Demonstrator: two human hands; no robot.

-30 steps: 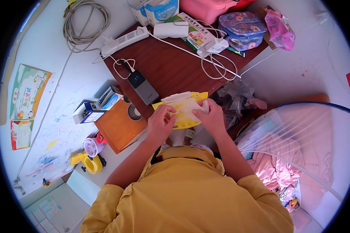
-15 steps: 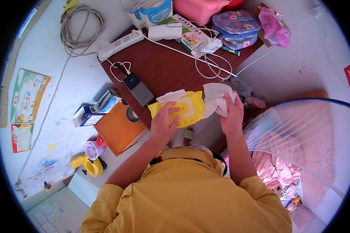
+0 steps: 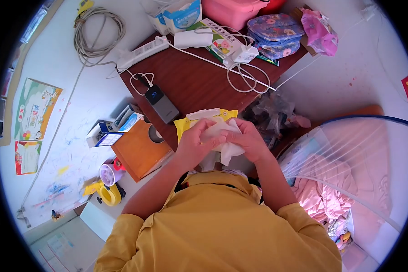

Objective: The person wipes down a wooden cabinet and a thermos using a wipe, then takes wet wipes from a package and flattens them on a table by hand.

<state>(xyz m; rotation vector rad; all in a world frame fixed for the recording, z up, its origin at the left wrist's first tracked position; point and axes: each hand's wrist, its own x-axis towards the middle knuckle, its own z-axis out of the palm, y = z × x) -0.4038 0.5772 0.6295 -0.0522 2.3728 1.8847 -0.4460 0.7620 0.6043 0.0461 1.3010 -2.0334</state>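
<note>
A white wet wipe point(image 3: 231, 150) is bunched between my two hands, close in front of my chest. My left hand point(image 3: 196, 143) has its fingers closed on the left side of the wipe. On the other side, my right hand point(image 3: 248, 141) pinches it, and a loose end hangs below. Just behind the hands is the yellow wipes packet point(image 3: 182, 124) with its white lid point(image 3: 204, 114) toward the back. Much of the packet is hidden by the hands and the wipe.
On the dark red table point(image 3: 186, 68) lie a power bank point(image 3: 162, 105), a power strip point(image 3: 143, 52), cables and a floral bag point(image 3: 275, 36). An orange cabinet point(image 3: 138, 149) stands left. Plastic bags point(image 3: 274, 113) and a netted canopy point(image 3: 344, 149) are at right.
My right hand has moved left with the wipe to meet my left hand. My left hand has left the packet's top and now holds the wipe too. The wipe is more bunched.
</note>
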